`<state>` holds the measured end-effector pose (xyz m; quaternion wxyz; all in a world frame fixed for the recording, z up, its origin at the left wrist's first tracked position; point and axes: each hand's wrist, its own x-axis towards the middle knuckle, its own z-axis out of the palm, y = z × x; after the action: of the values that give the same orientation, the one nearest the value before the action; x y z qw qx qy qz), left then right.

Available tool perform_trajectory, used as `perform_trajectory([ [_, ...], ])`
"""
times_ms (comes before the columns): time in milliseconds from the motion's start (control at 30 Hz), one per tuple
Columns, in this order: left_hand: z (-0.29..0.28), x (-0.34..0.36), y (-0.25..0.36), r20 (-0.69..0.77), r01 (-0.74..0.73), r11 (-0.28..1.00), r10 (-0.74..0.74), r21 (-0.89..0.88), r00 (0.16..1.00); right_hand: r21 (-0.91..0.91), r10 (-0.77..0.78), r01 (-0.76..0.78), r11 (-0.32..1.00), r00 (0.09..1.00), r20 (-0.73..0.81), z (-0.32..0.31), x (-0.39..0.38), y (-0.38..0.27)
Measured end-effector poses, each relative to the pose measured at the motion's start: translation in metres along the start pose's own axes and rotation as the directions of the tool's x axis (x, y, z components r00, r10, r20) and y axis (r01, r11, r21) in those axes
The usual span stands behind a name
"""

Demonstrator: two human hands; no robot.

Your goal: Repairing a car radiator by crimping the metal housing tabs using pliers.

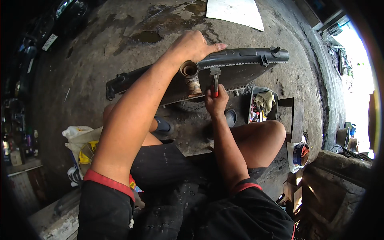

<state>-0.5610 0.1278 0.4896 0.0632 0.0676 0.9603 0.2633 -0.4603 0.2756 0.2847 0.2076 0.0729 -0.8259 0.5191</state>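
Observation:
A car radiator (252, 76) with a black plastic tank along its upper edge stands tilted in front of my knees. My left hand (191, 46) lies over the top of the tank, its thumb stretched along the edge and its other fingers hidden behind. In my right hand (217, 102) is a pair of pliers (215, 74) with red handles. Their wide jaws meet the crimped metal seam just below the tank; how far they are closed cannot be made out. Left of the pliers, a round filler neck (189, 70) juts from the tank, with a worn outlet below it.
A dark bin (252, 114) with rags and small items stands beyond my right knee. Right of it are a wooden frame (297, 120) and a blue can (298, 155). A white sheet (234, 14) lies on the stained concrete floor, and a white container (76, 131) sits at left.

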Motion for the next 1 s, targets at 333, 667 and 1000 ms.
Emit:
perform_trajectory([
  [333,0.005,0.001,-0.005,-0.059,-0.049,0.999,0.05,0.015,0.997,0.043,0.032,-0.033,0.999,0.999,0.01,-0.004,0.002,0.007],
  [667,0.003,-0.004,-0.003,-0.047,-0.039,0.999,0.039,-0.002,0.998,0.015,-0.025,0.026,1.0,0.997,-0.074,0.016,0.017,0.02],
  [1000,-0.001,-0.007,-0.003,-0.058,-0.062,0.998,0.062,-0.006,0.996,0.006,0.12,-0.12,0.993,0.993,-0.003,-0.007,0.0,0.003],
])
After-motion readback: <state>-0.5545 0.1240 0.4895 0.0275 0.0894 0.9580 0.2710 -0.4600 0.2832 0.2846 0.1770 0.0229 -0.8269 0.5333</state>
